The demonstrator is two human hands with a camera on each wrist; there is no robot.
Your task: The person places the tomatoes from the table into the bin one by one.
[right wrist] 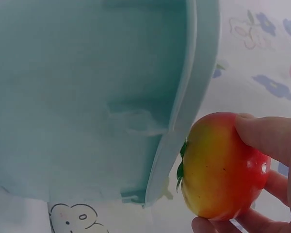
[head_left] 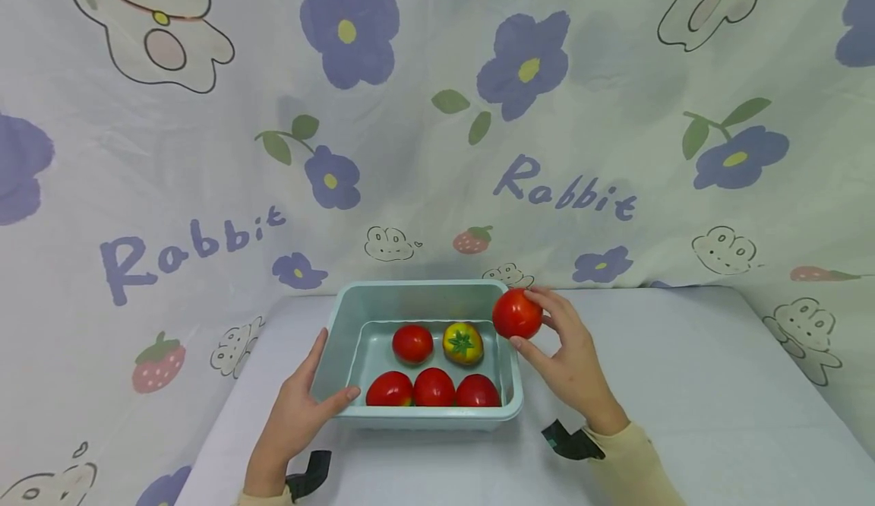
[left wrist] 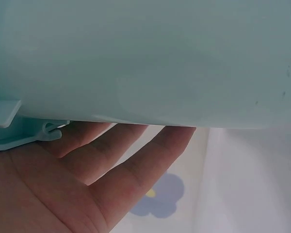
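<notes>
Five tomatoes lie in the pale green tub (head_left: 509,384) in the head view: three red ones (head_left: 433,388) in the near row, another red one (head_left: 413,343) behind them, and a yellowish one with a green star-shaped stem (head_left: 462,343) beside it. A sixth tomato (head_left: 516,314) is held at the tub's far right corner, level with the rim, pinched between the thumb and fingertips of the right hand (head_left: 570,358). The left hand (head_left: 301,403) rests flat against the tub's left wall, fingers straight along the outside and the thumb hooked over the near rim. The tub stands on a white counter (head_left: 683,384) in front of a cloth backdrop (head_left: 205,187) printed with flowers and rabbits.

From the left wrist, the tub wall (left wrist: 145,58) fills the upper frame and the straight fingers (left wrist: 136,160) of the left hand lie under and against it, steadying rather than gripping.

From the right wrist, the held tomato (right wrist: 220,167), red shading to yellow near its stem, sits just outside the tub's rim (right wrist: 184,111), with a fingertip (right wrist: 266,136) over its top and others beneath.

Judging by this, the step in hand is carrying the tomato across the rim. A next move would call for clearing the corner edge cleanly while the left hand keeps the tub from sliding.
</notes>
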